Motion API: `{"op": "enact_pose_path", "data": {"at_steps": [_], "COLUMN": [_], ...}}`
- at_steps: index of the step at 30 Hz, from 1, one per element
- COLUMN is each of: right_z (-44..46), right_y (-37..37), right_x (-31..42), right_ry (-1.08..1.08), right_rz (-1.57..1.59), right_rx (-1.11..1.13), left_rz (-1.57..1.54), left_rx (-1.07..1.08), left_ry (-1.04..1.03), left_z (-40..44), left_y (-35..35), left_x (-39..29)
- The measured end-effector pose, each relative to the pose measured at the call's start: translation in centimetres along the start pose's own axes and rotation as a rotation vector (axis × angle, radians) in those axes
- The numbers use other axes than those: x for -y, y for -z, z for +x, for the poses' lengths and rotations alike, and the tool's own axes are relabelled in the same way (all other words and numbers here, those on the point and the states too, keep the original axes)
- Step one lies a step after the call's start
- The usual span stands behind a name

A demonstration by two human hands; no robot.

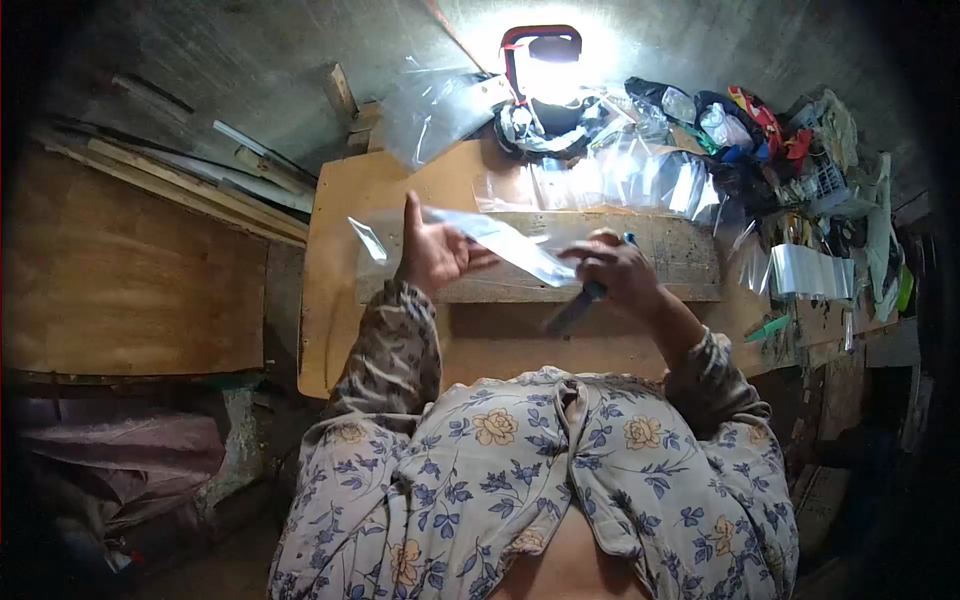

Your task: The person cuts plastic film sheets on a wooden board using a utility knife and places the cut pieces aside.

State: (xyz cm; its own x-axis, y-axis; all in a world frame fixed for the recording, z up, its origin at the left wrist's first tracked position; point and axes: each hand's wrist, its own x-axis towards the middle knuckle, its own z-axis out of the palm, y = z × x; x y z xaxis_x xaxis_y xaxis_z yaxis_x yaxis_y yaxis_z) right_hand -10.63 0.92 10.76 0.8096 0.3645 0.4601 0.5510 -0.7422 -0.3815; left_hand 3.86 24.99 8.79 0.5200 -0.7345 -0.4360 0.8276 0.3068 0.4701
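My left hand [440, 252] is raised over the workbench, its thumb pointing up and its fingers stretched out beside a clear plastic strip [515, 248]. The strip slants down from there toward my right hand [622, 275]. Curled fingers of that hand grip a dark, long, flat tool [572, 312], which looks like a knife and points down to the left. Its blue end shows above the hand. Whether the right fingertips also pinch the strip I cannot tell. Beneath both hands lies a worn wooden board [670, 262], with clear plastic on it.
A bright lamp [545, 65] stands at the back of the workbench [335, 300]. Along the rear lie clear plastic pieces [630, 178] and a large plastic bag [435, 120]. Cluttered bags and a basket [828, 185] fill the right. A green blade-like piece [768, 328] lies near the right edge.
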Motion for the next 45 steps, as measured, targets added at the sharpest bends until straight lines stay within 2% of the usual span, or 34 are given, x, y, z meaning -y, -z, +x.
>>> {"op": "enact_pose_path", "data": {"at_steps": [1,3,5,7,8,9,11,13,14,15,16,17,19,23,25,26,27,28,29,31,32,33,35,36,37,39,40,42,43,45], "right_z": [-1.1,-2.7,-4.4,-6.3,-6.9,-7.3,-8.2,-7.7,-6.8,-5.6,-4.0,-2.6,-0.4,0.3,0.6,0.8,0.9,1.0,1.2,1.6,1.6,1.6,1.3,1.1,0.8,0.2,0.0,0.2,0.4,1.3], "right_y": [0.1,0.7,0.6,-0.4,-0.9,-1.3,-1.9,-2.9,-2.7,-3.2,-3.3,-3.1,-2.6,-5.5,-6.8,-7.2,-7.5,-7.7,-7.9,-8.0,-8.1,-8.0,-8.3,-8.3,-8.2,-7.7,-7.4,-6.2,-5.5,-3.8], "right_x": [0.1,1.0,1.4,1.1,1.1,1.1,-0.5,-2.1,-2.9,-3.0,-3.0,-2.7,-1.7,-0.5,0.4,0.9,1.4,1.7,1.9,2.4,2.6,2.7,2.8,2.8,2.6,2.3,2.1,1.5,1.3,1.2], "right_ry": [0.024,-0.100,-0.267,-0.237,-0.393,-0.553,-0.490,-0.631,-0.606,-0.780,-0.688,-0.693,-0.839,-0.891,-0.807,-0.876,-0.870,-0.861,-0.853,-0.856,-0.855,-0.853,-0.834,-0.819,-0.820,-0.818,-0.823,-0.781,-0.787,-0.610], "right_rz": [-0.038,0.230,0.444,0.442,0.520,0.602,0.679,0.762,0.688,0.573,0.623,0.629,1.136,1.389,1.746,1.775,1.784,1.804,1.821,1.791,1.800,1.805,1.777,1.753,1.745,1.570,1.562,0.944,0.939,0.713], "right_rx": [-0.007,0.083,0.167,0.239,0.355,0.471,0.298,-0.124,-0.170,-0.273,-0.383,-0.386,-0.192,-0.132,-0.206,-0.300,-0.288,-0.366,-0.446,-0.480,-0.519,-0.562,-0.594,-0.616,-0.627,-0.575,-0.586,-0.518,-0.523,-0.316], "left_rz": [0.018,-0.119,-0.165,0.080,0.064,0.072,0.200,0.288,0.357,0.426,0.488,0.492,0.608,0.648,0.627,0.820,1.013,1.477,1.477,2.131,2.067,2.067,2.266,2.192,2.187,1.958,1.952,1.957,1.966,1.942], "left_rx": [-0.034,0.032,-0.007,-0.087,-0.215,-0.212,0.013,0.014,0.086,0.160,0.198,0.194,0.221,0.201,0.125,0.070,0.014,-0.340,-0.348,-0.470,-0.375,-0.371,-0.246,-0.117,-0.104,0.005,0.022,0.054,0.070,0.105], "left_ry": [-0.087,-0.229,-0.236,-0.238,-0.198,-0.190,-0.222,-0.163,-0.111,-0.061,-0.045,-0.038,0.012,0.065,0.057,-0.026,-0.108,-0.259,-0.261,-1.018,-1.262,-1.266,-1.281,-1.244,-1.249,-1.093,-1.109,-1.089,-1.068,-1.061], "left_z": [0.4,3.8,4.2,5.5,5.2,4.4,2.9,1.8,1.3,0.8,0.4,-0.3,-1.7,-3.8,-4.9,-5.2,-5.7,-6.4,-6.8,-7.3,-6.8,-6.7,-6.4,-5.7,-5.2,-4.3,-4.1,-3.5,-3.3,-2.8], "left_y": [-1.8,-0.3,-1.8,-2.4,-3.3,-3.8,-4.2,-4.2,-3.8,-3.4,-3.5,-3.9,-4.4,-4.6,-5.3,-5.0,-5.6,-6.6,-6.9,-7.2,-6.7,-7.1,-7.9,-7.5,-7.0,-6.6,-6.7,-6.9,-6.9,-6.9], "left_x": [-0.7,-2.2,-3.1,-3.4,-2.8,-2.2,-1.0,-0.1,0.1,0.4,0.7,1.0,1.6,2.5,2.8,2.7,2.8,3.3,3.2,3.2,2.9,2.4,1.5,1.0,0.9,0.7,0.7,0.6,0.5,0.6]}}
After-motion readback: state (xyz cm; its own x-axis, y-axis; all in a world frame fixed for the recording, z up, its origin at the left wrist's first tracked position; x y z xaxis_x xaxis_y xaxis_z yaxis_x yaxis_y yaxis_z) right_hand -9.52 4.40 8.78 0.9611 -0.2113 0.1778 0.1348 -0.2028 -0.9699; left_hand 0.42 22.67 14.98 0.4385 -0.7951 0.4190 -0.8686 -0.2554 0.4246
